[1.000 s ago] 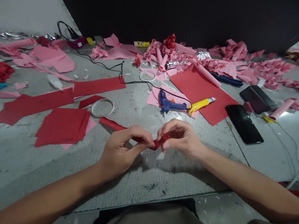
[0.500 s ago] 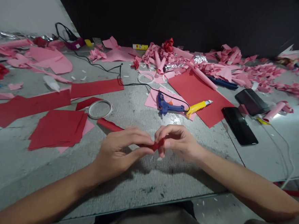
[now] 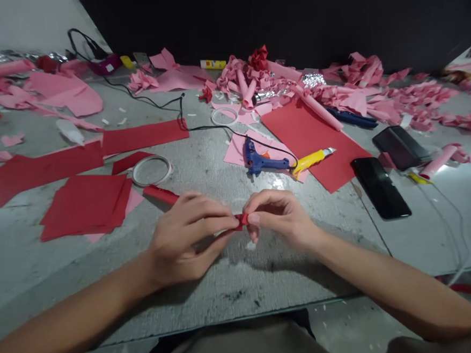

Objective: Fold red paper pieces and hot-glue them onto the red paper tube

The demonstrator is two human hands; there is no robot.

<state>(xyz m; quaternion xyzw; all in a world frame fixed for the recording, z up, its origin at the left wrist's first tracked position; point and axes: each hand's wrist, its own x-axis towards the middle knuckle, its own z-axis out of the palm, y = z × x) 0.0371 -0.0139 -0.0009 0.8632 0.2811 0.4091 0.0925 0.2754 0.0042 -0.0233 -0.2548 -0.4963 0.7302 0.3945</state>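
Observation:
Between the fingertips of both hands is a small folded piece of red paper, mostly covered by the fingers. My left hand pinches its left end, and my right hand pinches the right end with thumb and forefinger. A narrow folded red paper strip lies just behind my left hand. To the left sits a stack of red paper squares, with a roll of tape at its upper right. Beyond my right hand rest a blue glue gun and a yellow utility knife.
A black phone and a dark box-shaped object lie at the right. A large red sheet is behind the knife. Crumpled pink paper lines the back. The glue gun's black cord crosses the table.
My right thumb has moved closer to my left fingertips over the red paper. The whole view has shifted slightly; the things on the table lie as before.

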